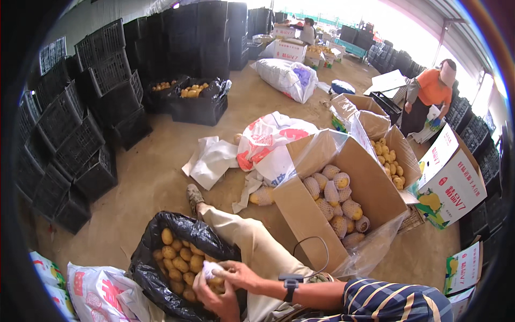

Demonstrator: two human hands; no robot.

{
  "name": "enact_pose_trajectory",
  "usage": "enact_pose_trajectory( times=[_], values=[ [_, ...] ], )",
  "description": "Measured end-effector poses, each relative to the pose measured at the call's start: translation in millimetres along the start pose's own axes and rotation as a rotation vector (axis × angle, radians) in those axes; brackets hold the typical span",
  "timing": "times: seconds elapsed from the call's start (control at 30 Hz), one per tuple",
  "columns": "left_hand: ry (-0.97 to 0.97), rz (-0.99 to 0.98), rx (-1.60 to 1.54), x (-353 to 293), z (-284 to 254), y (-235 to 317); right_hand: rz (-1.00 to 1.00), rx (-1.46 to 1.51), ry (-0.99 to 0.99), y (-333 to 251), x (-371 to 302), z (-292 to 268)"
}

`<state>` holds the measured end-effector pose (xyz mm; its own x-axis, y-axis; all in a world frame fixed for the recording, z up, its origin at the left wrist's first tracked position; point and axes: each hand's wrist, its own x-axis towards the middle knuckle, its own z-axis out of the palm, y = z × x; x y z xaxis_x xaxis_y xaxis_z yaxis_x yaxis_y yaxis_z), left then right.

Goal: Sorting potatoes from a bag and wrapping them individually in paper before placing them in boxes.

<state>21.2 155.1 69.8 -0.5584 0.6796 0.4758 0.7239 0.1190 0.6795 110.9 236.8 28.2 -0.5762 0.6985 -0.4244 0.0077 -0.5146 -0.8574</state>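
Observation:
Both hands are together over the right side of a crate lined with a black plastic bag (155,228), which holds loose yellow potatoes (179,264). My left hand (219,301) is closed round a potato (216,285) from below. From the right, my right hand (242,276) pinches a white foam net sleeve (211,268) at that potato; how far the sleeve covers it is partly hidden by the fingers. Right of my leg, an open cardboard box (298,214) with a clear plastic liner contains several potatoes in white foam nets (333,198).
Stacked black crates (80,129) line the left side. White sacks (99,292) lie at lower left, and a red-printed sack (273,134) lies beyond the box. Another person (432,94) in orange stands at right near a box of potatoes (389,161). Two filled crates (199,110) stand farther back.

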Motion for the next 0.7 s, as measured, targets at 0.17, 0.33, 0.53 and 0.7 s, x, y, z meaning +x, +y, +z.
enact_pose_trajectory(
  times=[0.17, 0.33, 0.53, 0.7],
  values=[
    [-0.166, 0.2, -0.078, 1, 14, 23, 0.061, 0.255, -0.008, -38, -16, -45],
    [-0.277, -0.161, -0.417, -15, 21, 23, -0.294, 0.064, 0.193, -108, -62, -137],
    [-0.338, -0.688, -0.541, -56, 16, -78, -0.833, -0.756, 0.999, -173, -138, -290],
    [-0.227, -0.76, -0.412, -96, -6, -132, -0.8, -1.377, 1.552, -98, -152, -431]
  ],
)
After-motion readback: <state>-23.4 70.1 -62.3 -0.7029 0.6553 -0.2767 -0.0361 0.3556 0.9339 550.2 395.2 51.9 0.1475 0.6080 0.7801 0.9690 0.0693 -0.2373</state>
